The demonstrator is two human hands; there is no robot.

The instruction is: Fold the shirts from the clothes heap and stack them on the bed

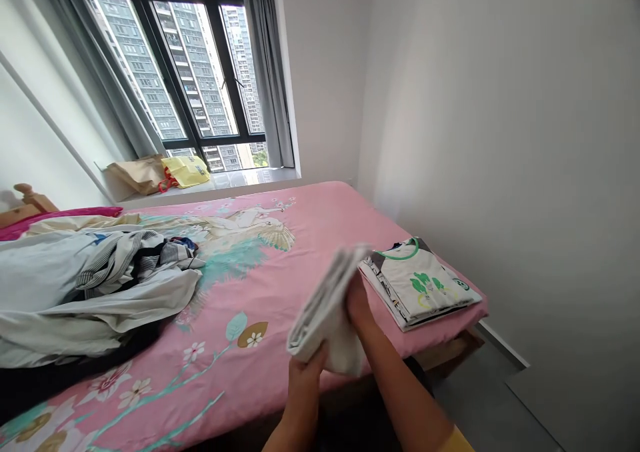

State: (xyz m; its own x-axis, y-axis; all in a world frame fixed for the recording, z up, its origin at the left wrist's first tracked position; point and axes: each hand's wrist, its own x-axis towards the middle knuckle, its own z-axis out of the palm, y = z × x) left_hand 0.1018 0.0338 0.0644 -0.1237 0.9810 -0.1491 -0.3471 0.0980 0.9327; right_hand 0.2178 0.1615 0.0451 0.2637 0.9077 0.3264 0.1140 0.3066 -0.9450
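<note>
Both my hands hold a folded white garment [325, 309] above the near edge of the pink flowered bed [280, 272]. My left hand [306, 379] grips its lower end with fingers closed. My right hand [357, 302] holds its upper right side, partly hidden behind the cloth. The garment is blurred by motion. Just right of it, a stack of folded shirts [420, 285] lies at the bed's right corner, the top one white with green print.
A heap of unfolded clothes [95, 285] covers the left of the bed. Paper bags [160, 172] sit on the window sill. A white wall runs along the right, with grey floor [490, 405] below the bed corner.
</note>
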